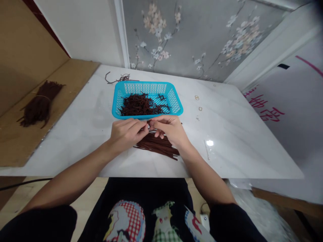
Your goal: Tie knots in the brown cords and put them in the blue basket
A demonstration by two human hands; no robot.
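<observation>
Head view. Both hands meet over the white marble desk, just in front of the blue basket. The left hand has its fingers curled inward, thumb and forefinger pinched at the meeting point; the right hand mirrors it, grip closed with fingertips drawn together. A small item is pinched between the two hands; it is too small to identify, though it appears dark like the cords. Directly beneath the hands lies a flat pile of dark brown cords, resting on the desk and partly covered by the right wrist. The basket holds a tangled heap of similar cords. A few loose strands lie behind the basket near the wall. Two small rings sit on the desk right of the basket, apart from it. A tied bundle of brown cords lies on the brown board at far left.
</observation>
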